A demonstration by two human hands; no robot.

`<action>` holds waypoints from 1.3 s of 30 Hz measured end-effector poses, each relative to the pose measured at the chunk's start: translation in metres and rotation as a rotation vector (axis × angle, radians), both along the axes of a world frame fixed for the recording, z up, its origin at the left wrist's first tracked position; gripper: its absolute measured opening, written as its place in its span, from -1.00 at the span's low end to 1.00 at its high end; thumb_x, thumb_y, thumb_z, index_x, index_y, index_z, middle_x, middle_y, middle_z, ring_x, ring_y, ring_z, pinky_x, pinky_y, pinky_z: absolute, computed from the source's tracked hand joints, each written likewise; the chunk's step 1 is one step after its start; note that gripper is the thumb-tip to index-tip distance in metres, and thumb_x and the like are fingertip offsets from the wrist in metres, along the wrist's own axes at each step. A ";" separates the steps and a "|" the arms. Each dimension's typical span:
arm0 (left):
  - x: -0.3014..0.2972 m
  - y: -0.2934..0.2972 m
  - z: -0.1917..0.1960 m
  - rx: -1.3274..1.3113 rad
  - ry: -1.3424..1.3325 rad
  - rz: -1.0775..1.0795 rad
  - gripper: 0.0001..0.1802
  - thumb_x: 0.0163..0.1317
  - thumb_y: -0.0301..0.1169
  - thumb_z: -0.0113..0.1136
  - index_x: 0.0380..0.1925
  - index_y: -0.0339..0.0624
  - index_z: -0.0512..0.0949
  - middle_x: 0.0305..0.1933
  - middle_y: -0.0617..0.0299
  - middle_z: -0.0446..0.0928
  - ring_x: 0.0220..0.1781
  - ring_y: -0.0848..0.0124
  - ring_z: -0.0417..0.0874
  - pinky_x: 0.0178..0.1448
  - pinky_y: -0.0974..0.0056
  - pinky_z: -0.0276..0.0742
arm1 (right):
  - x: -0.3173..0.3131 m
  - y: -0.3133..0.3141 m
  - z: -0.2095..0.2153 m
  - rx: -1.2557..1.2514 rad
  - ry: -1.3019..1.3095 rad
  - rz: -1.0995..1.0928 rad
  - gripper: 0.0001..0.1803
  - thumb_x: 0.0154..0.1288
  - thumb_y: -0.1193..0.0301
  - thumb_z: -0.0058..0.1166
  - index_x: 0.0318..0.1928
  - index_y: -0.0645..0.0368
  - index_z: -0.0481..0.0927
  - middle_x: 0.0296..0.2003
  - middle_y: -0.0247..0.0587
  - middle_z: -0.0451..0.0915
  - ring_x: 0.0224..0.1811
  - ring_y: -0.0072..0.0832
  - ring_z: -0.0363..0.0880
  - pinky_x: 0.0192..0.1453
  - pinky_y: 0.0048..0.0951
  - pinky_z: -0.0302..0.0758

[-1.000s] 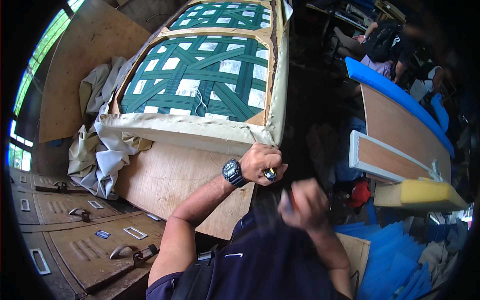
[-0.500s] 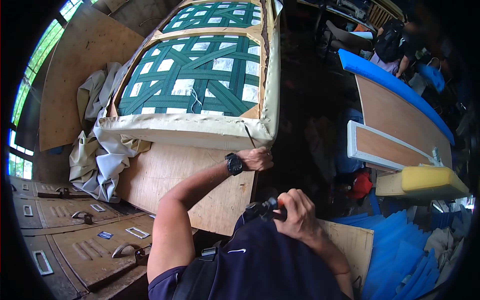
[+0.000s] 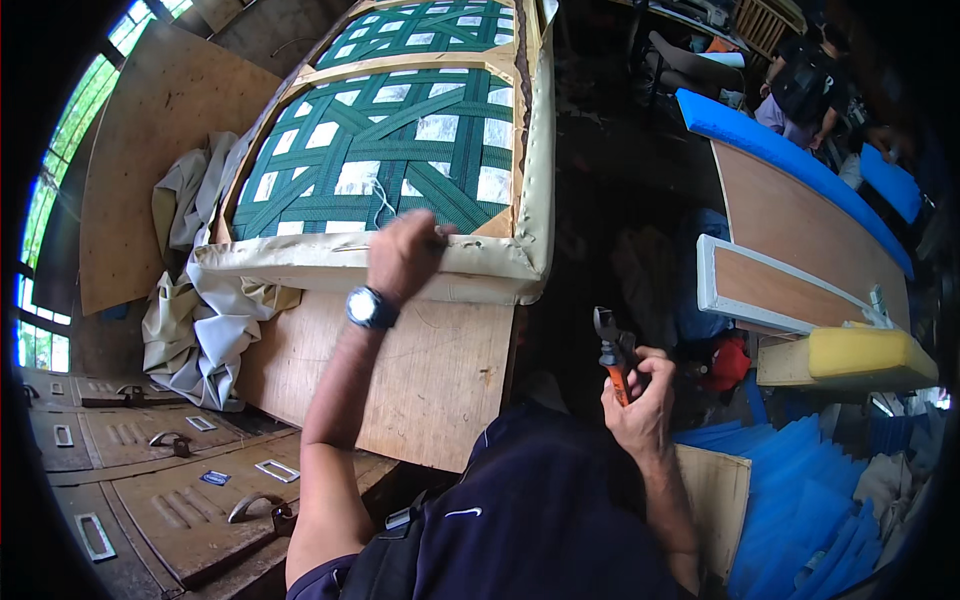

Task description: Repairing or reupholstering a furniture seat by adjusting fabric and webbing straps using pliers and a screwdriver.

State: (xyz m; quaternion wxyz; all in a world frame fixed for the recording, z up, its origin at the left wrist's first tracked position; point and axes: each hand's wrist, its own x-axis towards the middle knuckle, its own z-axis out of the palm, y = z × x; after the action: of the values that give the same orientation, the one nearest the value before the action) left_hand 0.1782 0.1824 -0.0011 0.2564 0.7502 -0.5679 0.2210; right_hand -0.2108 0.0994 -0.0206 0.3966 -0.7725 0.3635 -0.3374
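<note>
My left hand [image 3: 402, 258], with a watch on its wrist, is closed in a fist at the near edge of an upholstered seat frame [image 3: 390, 258]. It appears wrapped around a slim, dark-shafted hand tool, which the fingers mostly hide. Cream covering wraps the frame's edge, and green webbing [image 3: 400, 150] criss-crosses inside the wood. A white string [image 3: 383, 203] lies on the webbing just beyond this hand. To the right, clear of the frame, my right hand [image 3: 643, 403] grips pliers [image 3: 614, 365] with orange-and-black handles, jaws pointing up.
Below the frame lies a plywood board [image 3: 400, 370]. Crumpled cream covering [image 3: 215, 320] hangs at left, above brown metal cabinets [image 3: 190, 480]. On the right stand a blue-edged panel [image 3: 800, 210], a yellow foam piece [image 3: 870, 355] and blue sheeting [image 3: 790, 490]. A person [image 3: 800, 90] is at the far right.
My left hand has moved left and up from the frame's near right corner to the middle of its near edge. My right hand has moved right and up from my body with the pliers.
</note>
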 end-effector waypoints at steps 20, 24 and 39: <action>0.032 -0.003 -0.017 0.320 -0.262 0.241 -0.89 0.37 -0.36 0.16 -0.16 -0.06 0.51 -0.32 0.26 0.52 -0.27 0.38 0.69 -0.27 0.24 0.61 | 0.155 -0.043 0.019 -0.836 0.643 0.356 -0.70 0.23 0.51 0.12 -0.06 0.43 0.63 0.42 0.32 0.33 0.40 0.07 0.38 0.56 0.17 0.22; 0.034 -0.004 -0.017 0.349 -0.221 0.227 -0.88 0.38 -0.36 0.15 -0.15 -0.07 0.49 -0.32 0.26 0.53 -0.29 0.36 0.70 -0.30 0.21 0.60 | 0.158 -0.040 0.025 -0.823 0.753 0.361 -0.66 0.20 0.50 0.23 -0.03 0.42 0.62 0.43 0.33 0.31 0.44 0.05 0.35 0.57 0.15 0.22; 0.040 0.005 -0.019 0.164 0.011 0.225 -0.84 0.37 -0.37 0.20 -0.15 -0.13 0.45 -0.33 0.17 0.55 -0.30 0.23 0.71 -0.30 0.12 0.61 | 0.154 -0.038 0.025 -0.749 0.776 0.338 -0.60 0.26 0.49 0.25 0.08 0.45 0.61 0.47 0.27 0.28 0.48 0.02 0.32 0.58 0.15 0.21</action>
State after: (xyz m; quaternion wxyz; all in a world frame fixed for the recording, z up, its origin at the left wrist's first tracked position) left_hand 0.2178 0.1871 -0.0197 0.1707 0.8289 -0.4950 0.1970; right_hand -0.0571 0.0617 0.0045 -0.0187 -0.9754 0.2094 -0.0661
